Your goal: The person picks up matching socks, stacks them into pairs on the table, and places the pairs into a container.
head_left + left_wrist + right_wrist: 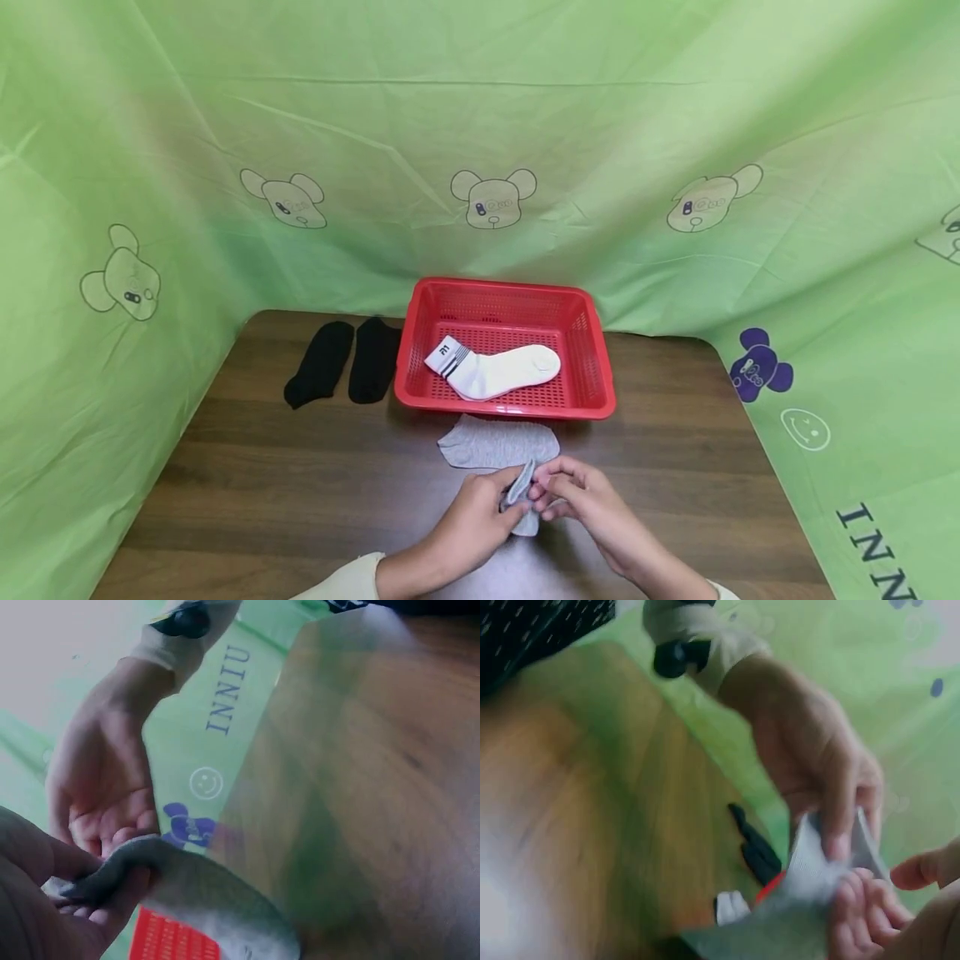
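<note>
My left hand (476,518) grips a grey ankle sock (528,524) near its cuff, with the thumb on one side and fingers on the other. The cuff gapes in the right wrist view, where the sock's grey fabric (776,930) hangs down toward the table. My right hand (588,504) is close beside that sock. Its bent fingertips (853,904) rest against the fabric while its thumb (919,868) stands apart from it. Just beyond both hands, a second grey ankle sock (495,442) lies flat on the table in front of the basket.
A red plastic basket (506,411) stands at the table's back, with a white striped-cuff sock (513,371) lying in it. Two black socks (322,362) lie side by side to its left. Green printed cloth (495,108) hangs around the brown wooden table (285,492).
</note>
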Motion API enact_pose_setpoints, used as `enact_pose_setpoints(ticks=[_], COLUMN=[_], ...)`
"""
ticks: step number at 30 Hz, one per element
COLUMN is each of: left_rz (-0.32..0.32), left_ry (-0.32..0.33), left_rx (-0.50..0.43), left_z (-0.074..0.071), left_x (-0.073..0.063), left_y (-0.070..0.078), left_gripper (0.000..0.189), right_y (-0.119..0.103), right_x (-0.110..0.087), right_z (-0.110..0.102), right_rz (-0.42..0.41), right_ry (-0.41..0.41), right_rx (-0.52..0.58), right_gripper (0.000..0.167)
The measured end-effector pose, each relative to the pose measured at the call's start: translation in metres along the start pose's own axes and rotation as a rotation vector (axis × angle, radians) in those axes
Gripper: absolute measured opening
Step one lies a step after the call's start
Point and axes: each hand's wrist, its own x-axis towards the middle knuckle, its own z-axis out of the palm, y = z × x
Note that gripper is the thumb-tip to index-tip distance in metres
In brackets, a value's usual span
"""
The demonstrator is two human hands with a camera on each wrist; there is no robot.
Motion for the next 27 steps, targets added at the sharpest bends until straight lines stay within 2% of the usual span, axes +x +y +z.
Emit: enact_pose_setpoints(ticks=[4,6,8,11,14,16,20,24,27], left_rz=[-0.008,0.000,0.009,0.013,-0.004,-0.011,-0.030,-0.083,-0.158], left_ry=[-0.035,-0.059,-0.075,-0.081,-0.067,-0.047,0.027,0.153,0.251], left_rx=[-0.058,-0.062,-0.058,-0.061,-0.088,-0.103,-0.139,-0.149,-0.172], left_z=[-0.007,-0.011,-0.014,-0.019,-0.024,-0.028,-0.035,-0.038,-0.040], left_x=[0.002,0.002,0.002,0.004,0.006,0.007,0.006,0.004,0.004], left_y=[0.001,0.002,0.004,0.006,0.008,0.008,0.004,-0.009,-0.023], left_gripper=[0.024,0.023,0.022,0.020,0.018,0.016,0.016,0.016,0.013], right_y=[0.005,0.011,0.017,0.028,0.037,0.043,0.051,0.052,0.050], right_x=[0.003,0.005,0.006,0.008,0.011,0.013,0.016,0.020,0.023], right_z=[0.002,0.001,-0.002,-0.009,-0.013,-0.015,-0.017,-0.024,-0.031], right_rz=[-0.086,-0.139,-0.200,-0.283,-0.286,-0.263,-0.219,-0.174,-0.127], right_ry=[0.220,0.240,0.159,-0.071,-0.291,-0.381,-0.437,-0.369,-0.291], right_rx=[-0.147,-0.192,-0.215,-0.176,-0.082,-0.025,0.029,-0.013,-0.037], right_gripper=[0.024,0.033,0.038,0.041,0.042,0.042,0.043,0.043,0.039])
